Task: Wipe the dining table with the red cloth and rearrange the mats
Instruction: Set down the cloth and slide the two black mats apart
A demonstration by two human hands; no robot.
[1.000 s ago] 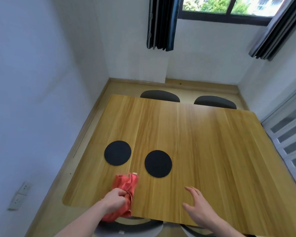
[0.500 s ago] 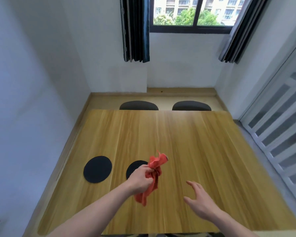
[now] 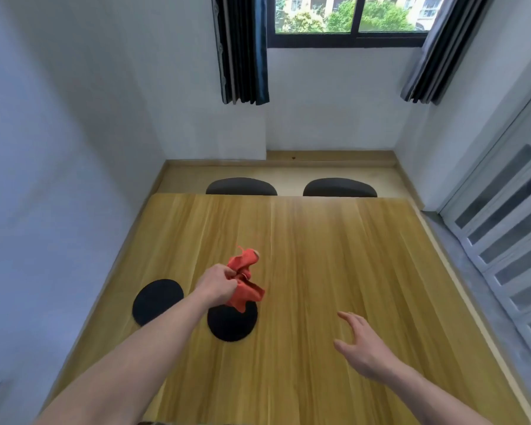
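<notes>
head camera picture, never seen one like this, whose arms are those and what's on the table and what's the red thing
There is no machine here. The picture comes from a wide-angle camera worn on a person's head, looking forward and down, so the two bare arms coming in from the bottom are that person's own.

The left hand has its grip on a crumpled red cloth, held up above the table rather than pressed flat on it. The right hand holds nothing; its fingers are spread loosely over the wood.

On the wooden dining table lie two round black mats: one near the left edge, the other beside it, partly under the cloth in this view. Two dark chair backs show at the far side.
</notes>
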